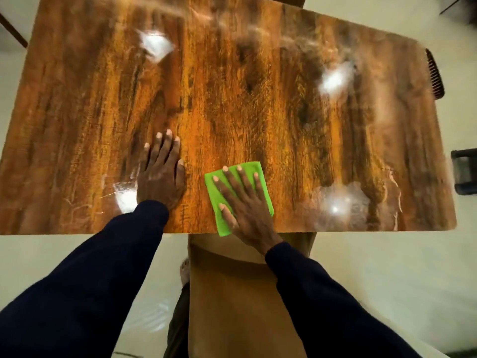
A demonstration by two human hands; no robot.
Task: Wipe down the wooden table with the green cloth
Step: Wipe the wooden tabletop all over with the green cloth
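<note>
Two hands lie flat on the wooden table [258,99], both close to its near edge. Your left hand [161,177] rests palm down on bare wood, fingers straight and holding nothing, with a pale shiny patch [125,196] just beside its wrist. A strip of bare wood separates it from the green cloth [213,200]. Your right hand [242,200] presses that cloth with fingers straight and spread, the thumb on it too, so the cloth is pinned under the palm, not pinched. The folded cloth is a rectangle whose long axis runs away from you, slightly tilted, and its near corner reaches the table's edge. The table's long side runs across your view, and the larger share of it lies right of the cloth, including a hazy patch [343,202] that may be smear or glare. Sweep rightward with the right hand, which is likely the next stroke, and brace with the left.
</note>
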